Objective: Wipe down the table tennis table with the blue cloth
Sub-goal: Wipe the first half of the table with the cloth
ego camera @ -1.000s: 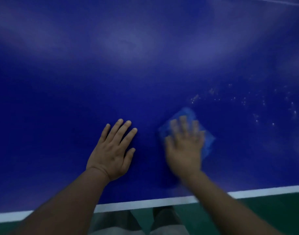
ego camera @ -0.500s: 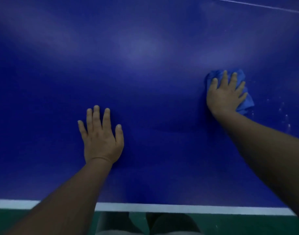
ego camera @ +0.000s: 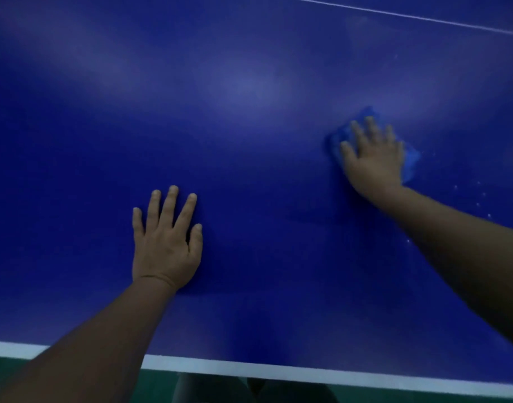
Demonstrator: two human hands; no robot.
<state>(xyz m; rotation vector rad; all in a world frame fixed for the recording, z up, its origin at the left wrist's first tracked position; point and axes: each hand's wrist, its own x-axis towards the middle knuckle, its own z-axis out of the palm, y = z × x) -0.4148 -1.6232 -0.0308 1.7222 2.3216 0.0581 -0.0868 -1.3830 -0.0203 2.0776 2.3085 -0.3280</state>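
Under the right hand, fingers spread and flat, lies the blue cloth, pressed to the table tennis table. Well apart, nearer the white edge line, the left hand rests palm-down, fingers straight, holding nothing.

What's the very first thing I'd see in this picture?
A huge dark-blue table fills nearly everything. Two hands stand out on it: the left hand lies flat near the middle, and the right hand presses a blue cloth farther away on the right. Small white specks lie right of that cloth.
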